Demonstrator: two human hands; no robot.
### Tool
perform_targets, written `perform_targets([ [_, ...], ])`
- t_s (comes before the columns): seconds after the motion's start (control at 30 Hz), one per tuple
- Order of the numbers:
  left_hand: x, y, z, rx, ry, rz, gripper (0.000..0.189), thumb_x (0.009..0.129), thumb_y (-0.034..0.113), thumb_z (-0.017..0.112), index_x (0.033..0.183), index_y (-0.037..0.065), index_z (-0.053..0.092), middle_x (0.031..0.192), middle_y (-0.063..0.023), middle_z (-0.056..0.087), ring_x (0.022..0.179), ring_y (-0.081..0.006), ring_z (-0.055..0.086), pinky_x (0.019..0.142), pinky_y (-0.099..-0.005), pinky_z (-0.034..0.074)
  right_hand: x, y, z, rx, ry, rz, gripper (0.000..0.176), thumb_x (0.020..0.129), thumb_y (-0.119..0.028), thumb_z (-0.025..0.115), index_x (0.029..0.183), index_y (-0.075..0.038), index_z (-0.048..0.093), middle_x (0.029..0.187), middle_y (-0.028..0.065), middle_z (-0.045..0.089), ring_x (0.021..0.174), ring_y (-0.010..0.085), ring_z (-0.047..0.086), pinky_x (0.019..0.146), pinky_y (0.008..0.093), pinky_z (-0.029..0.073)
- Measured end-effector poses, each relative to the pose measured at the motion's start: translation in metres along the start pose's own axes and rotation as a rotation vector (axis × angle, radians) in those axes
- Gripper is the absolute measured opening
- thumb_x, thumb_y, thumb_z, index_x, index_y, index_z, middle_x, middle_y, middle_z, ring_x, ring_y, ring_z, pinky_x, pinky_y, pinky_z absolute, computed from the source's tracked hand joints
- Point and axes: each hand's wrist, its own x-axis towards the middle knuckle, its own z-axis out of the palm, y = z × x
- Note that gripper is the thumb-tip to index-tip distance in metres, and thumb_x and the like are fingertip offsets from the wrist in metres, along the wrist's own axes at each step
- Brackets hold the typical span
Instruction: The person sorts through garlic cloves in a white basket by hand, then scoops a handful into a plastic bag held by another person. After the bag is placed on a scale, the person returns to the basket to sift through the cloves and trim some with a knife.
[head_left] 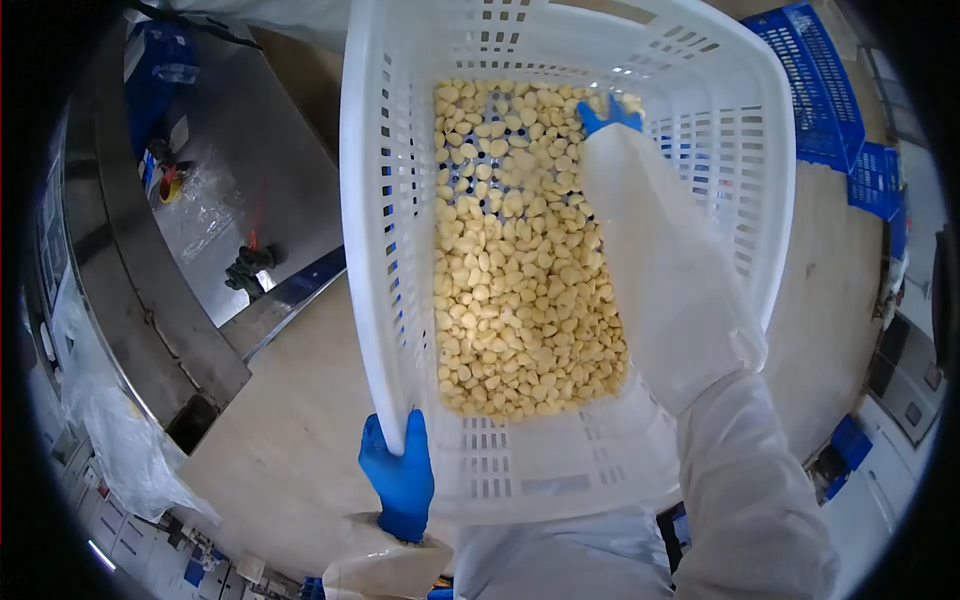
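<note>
A large white plastic basket (365,230) with slotted walls stands in front of me. Many small, pale yellow, rounded pieces (520,290) cover its bottom; their exact kind I cannot make out. They lie thick at the near side and thinner at the far left, where the perforated floor shows through. My left hand (400,475), in a blue glove, grips the basket's near left rim, thumb inside. Deep in the basket, my right hand (608,115), also blue-gloved, touches the pieces by the far right corner with its fingers spread. A white sleeve covers that forearm.
To the left is a metal table (250,110) with clear plastic film (205,205) and a dark object with red (250,265) on it. Blue crates (810,80) stand at the far right. Pale floor (290,430) surrounds the basket. A plastic sheet (120,430) hangs at lower left.
</note>
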Motion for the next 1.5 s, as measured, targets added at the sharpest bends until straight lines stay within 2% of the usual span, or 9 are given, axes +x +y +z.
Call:
perform_targets([
  [0.07, 0.0, 0.003, 0.0, 0.034, -0.009, 0.023, 0.015, 0.082, 0.009, 0.065, 0.083, -0.003, 0.057, 0.074, -0.0066, 0.054, 0.068, -0.0129, 0.051, 0.063, -0.0293, 0.043, -0.008, -0.003, 0.014, 0.0, -0.167, -0.107, 0.064, 0.079, -0.042, 0.066, 0.131, -0.008, 0.048, 0.131, 0.0219, 0.047, 0.121, 0.037, 0.044, 0.1, 0.0434, 0.037],
  [0.23, 0.0, 0.003, -0.002, 0.019, -0.018, -0.028, 0.015, 0.081, 0.009, 0.066, 0.083, -0.003, 0.057, 0.074, -0.0062, 0.054, 0.067, -0.0128, 0.05, 0.062, -0.0293, 0.043, -0.053, -0.043, 0.075, -0.134, 0.26, -0.522, 0.062, 0.076, -0.042, 0.068, 0.128, -0.012, 0.052, 0.128, 0.0229, 0.049, 0.12, 0.0362, 0.046, 0.098, 0.0427, 0.04],
  [0.37, -0.001, 0.002, -0.001, -0.023, -0.006, -0.043, 0.016, 0.081, 0.01, 0.066, 0.081, -0.002, 0.056, 0.073, -0.0067, 0.053, 0.065, -0.0137, 0.05, 0.061, -0.0296, 0.042, -0.054, -0.06, 0.11, -0.448, 0.435, -0.288, 0.064, 0.074, -0.042, 0.069, 0.128, -0.012, 0.052, 0.132, 0.0208, 0.045, 0.123, 0.0334, 0.043, 0.102, 0.0398, 0.037],
  [0.4, -0.001, 0.003, -0.001, -0.01, -0.011, -0.031, 0.016, 0.081, 0.01, 0.066, 0.08, -0.002, 0.056, 0.073, -0.0066, 0.053, 0.065, -0.0139, 0.05, 0.061, -0.0297, 0.042, -0.054, -0.069, 0.113, -0.167, 0.027, -0.158, 0.065, 0.073, -0.044, 0.069, 0.127, -0.012, 0.052, 0.137, 0.0203, 0.039, 0.125, 0.036, 0.04, 0.102, 0.0388, 0.037],
  [0.5, 0.0, 0.002, -0.002, 0.014, -0.017, -0.016, 0.017, 0.08, 0.01, 0.066, 0.078, -0.002, 0.055, 0.073, -0.0066, 0.052, 0.064, -0.0146, 0.049, 0.06, -0.0301, 0.042, -0.069, -0.076, 0.14, -0.157, -0.03, -0.6, 0.06, 0.075, -0.048, 0.066, 0.128, -0.023, 0.052, 0.142, 0.0137, 0.037, 0.129, 0.0349, 0.035, 0.104, 0.0444, 0.033],
  [0.7, 0.001, 0.001, -0.002, 0.066, -0.026, -0.003, 0.017, 0.081, 0.01, 0.066, 0.078, -0.003, 0.055, 0.073, -0.0072, 0.052, 0.064, -0.0152, 0.05, 0.059, -0.0314, 0.041, -0.083, -0.094, 0.179, -0.72, 0.113, -0.629, 0.058, 0.075, -0.049, 0.064, 0.129, -0.035, 0.049, 0.142, 0.012, 0.035, 0.13, 0.0366, 0.033, 0.103, 0.0492, 0.033],
  [0.93, 0.001, 0.001, -0.001, 0.009, -0.019, 0.031, 0.018, 0.082, 0.011, 0.065, 0.079, -0.003, 0.055, 0.071, -0.0076, 0.052, 0.064, -0.0154, 0.051, 0.06, -0.0318, 0.042, -0.15, -0.046, 0.151, -0.854, -0.295, -0.706, 0.055, 0.078, -0.048, 0.06, 0.129, -0.031, 0.05, 0.123, 0.0106, 0.052, 0.111, 0.0314, 0.049, 0.092, 0.0455, 0.042],
  [1.23, 0.001, -0.01, -0.004, -0.002, -0.032, 0.047, 0.021, 0.083, 0.014, 0.066, 0.078, -0.003, 0.054, 0.07, -0.0095, 0.054, 0.064, -0.0155, 0.05, 0.06, -0.0332, 0.043, -0.291, -0.049, 0.051, -0.875, -0.706, -0.223, 0.051, 0.082, -0.046, 0.059, 0.129, -0.026, 0.053, 0.125, 0.0122, 0.051, 0.115, 0.0312, 0.048, 0.096, 0.0409, 0.041],
  [1.5, 0.001, -0.007, -0.002, -0.038, -0.023, 0.036, 0.02, 0.083, 0.013, 0.066, 0.08, -0.003, 0.056, 0.07, -0.0053, 0.055, 0.065, -0.0108, 0.047, 0.061, -0.0303, 0.042, -0.133, -0.015, 0.043, -0.622, -0.021, -0.518, 0.063, 0.077, -0.042, 0.069, 0.134, -0.026, 0.046, 0.139, 0.0159, 0.039, 0.129, 0.0338, 0.037, 0.105, 0.0421, 0.034],
])
